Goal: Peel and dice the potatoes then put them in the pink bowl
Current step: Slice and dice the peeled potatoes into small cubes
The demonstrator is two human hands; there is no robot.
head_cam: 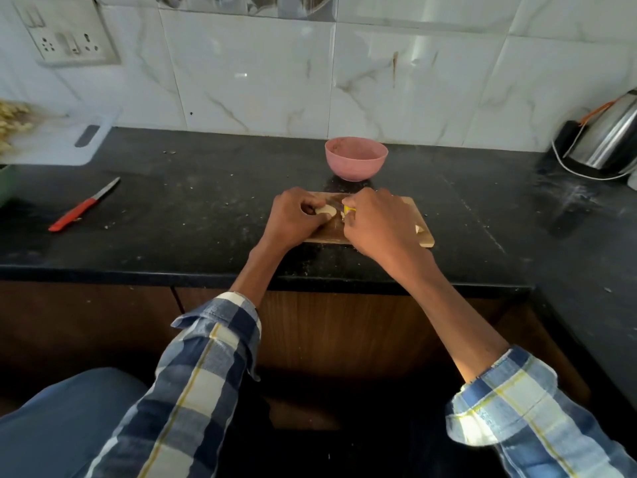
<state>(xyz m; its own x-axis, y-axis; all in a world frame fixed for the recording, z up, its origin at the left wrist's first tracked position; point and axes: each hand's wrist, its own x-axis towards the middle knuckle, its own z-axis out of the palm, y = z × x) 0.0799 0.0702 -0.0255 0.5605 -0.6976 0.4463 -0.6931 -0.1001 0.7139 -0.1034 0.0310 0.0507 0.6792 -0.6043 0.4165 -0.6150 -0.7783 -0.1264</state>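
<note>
Gripping a potato piece [325, 211], left hand [296, 219]; right hand [375, 225] clasps a yellow-handled tool [349, 211].

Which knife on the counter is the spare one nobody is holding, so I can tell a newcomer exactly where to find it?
Start at the black countertop and look far left of the wooden cutting board, below the white cutting board. The spare knife lies there flat and alone, angled. Its red handle sets it apart from the yellow-handled tool that the right hand grips.
</note>
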